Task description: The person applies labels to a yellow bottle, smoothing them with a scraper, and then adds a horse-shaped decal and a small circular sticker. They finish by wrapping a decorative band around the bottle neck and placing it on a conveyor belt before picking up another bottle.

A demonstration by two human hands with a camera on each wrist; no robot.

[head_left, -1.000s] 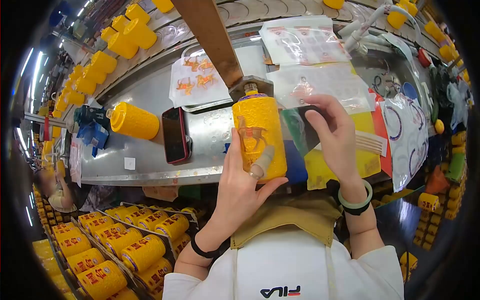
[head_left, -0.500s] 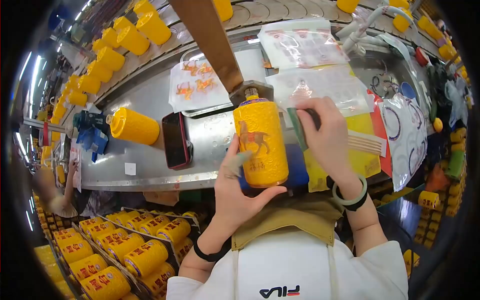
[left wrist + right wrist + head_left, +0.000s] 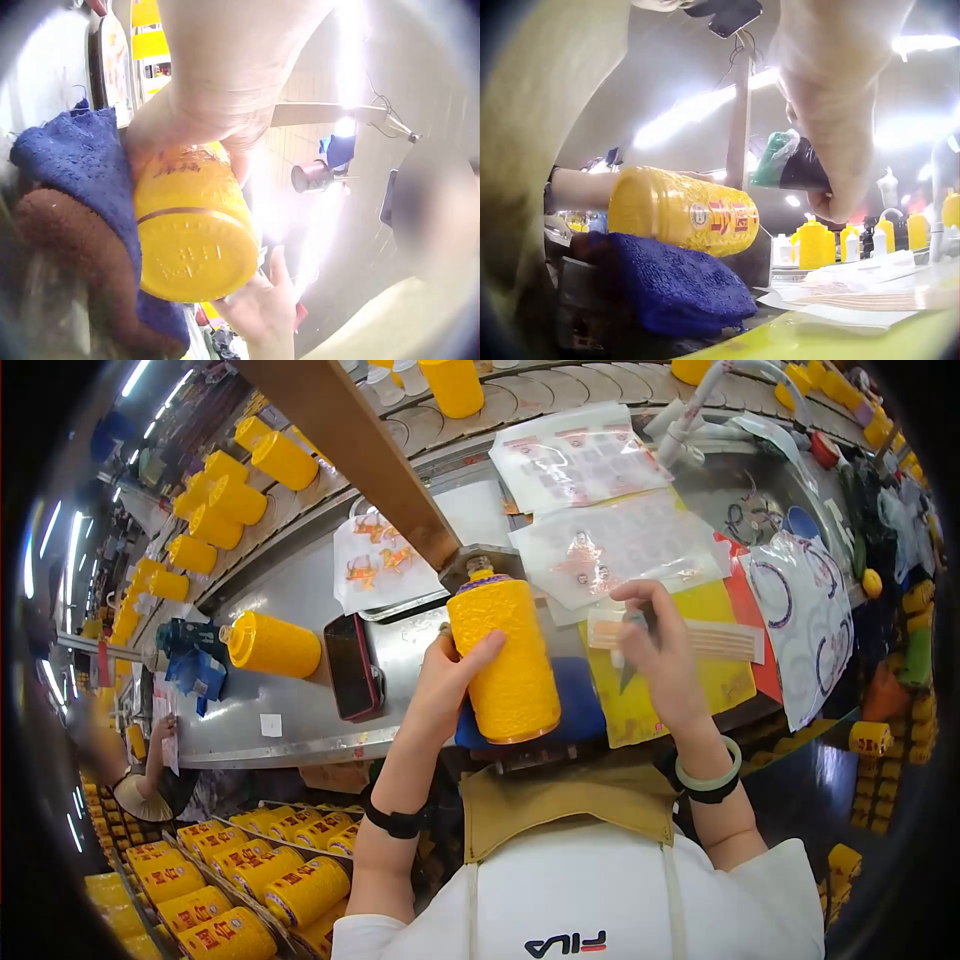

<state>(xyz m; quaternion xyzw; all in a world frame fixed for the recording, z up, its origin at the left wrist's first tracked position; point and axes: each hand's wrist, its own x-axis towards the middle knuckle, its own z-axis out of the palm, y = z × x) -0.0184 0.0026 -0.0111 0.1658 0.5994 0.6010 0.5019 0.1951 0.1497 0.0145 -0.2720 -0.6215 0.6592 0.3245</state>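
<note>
A yellow textured bottle (image 3: pixel 512 675) lies over a blue cloth (image 3: pixel 588 705), its neck at a metal bracket (image 3: pixel 482 563) on a wooden post. My left hand (image 3: pixel 440 678) grips the bottle from its left side, thumb across the top and fingers round the far side. Plain yellow faces up in the head view; in the right wrist view, a label with red characters (image 3: pixel 727 221) shows on the bottle's side. Right of the bottle, my right hand (image 3: pixel 662 658) pinches a flat green and black scraper (image 3: pixel 802 166), apart from the bottle.
A second yellow bottle (image 3: pixel 275 645) lies left, beside a phone (image 3: pixel 350 672). Behind them is a sheet of horse decals (image 3: pixel 365 572). Decal sheets (image 3: pixel 610 550) and a yellow sheet (image 3: pixel 645 715) lie right. Labelled bottles fill a crate below left; a conveyor (image 3: pixel 620 382) runs behind.
The bottle has turned, so its horse picture no longer faces up. My left hand has shifted its thumb onto the top. My right hand, with the scraper, has moved slightly away from the bottle.
</note>
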